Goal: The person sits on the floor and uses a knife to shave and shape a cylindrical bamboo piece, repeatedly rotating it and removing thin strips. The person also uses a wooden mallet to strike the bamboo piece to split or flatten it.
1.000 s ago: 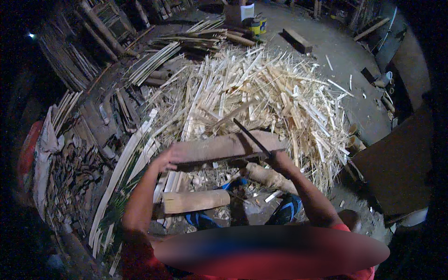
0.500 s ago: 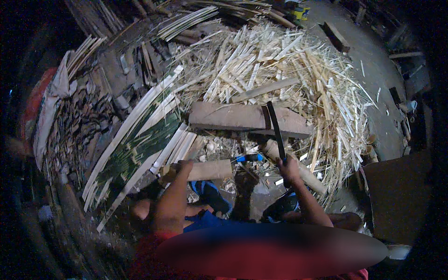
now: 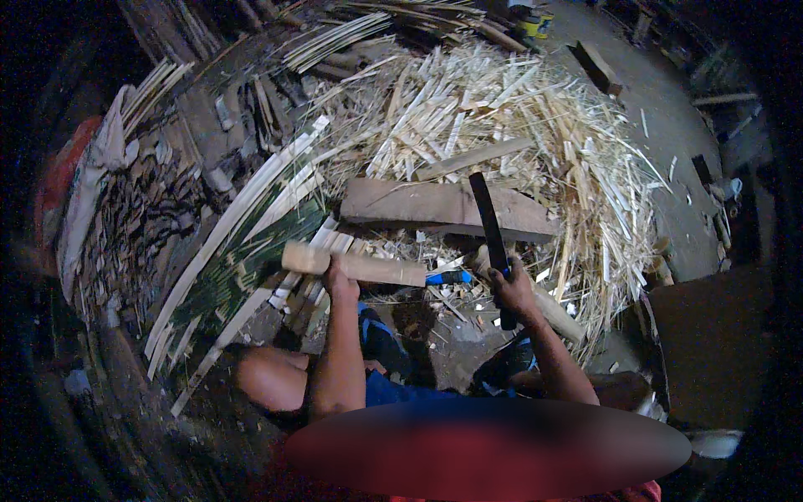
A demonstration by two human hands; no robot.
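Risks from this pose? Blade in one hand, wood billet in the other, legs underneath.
1. The right hand grips a long dark blade pointing away over the plank; a glancing swing might come back toward the bare knee.
2. The left hand holds the pale wood billet mid-length; if struck there, its fingers look exposed.
3. Loose bamboo splinters lie all around, so footing may slip.

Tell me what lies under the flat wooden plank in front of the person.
The wooden plank rests on pale bamboo splinters and chips; the ground beneath is covered. The dark blade crosses its right part.
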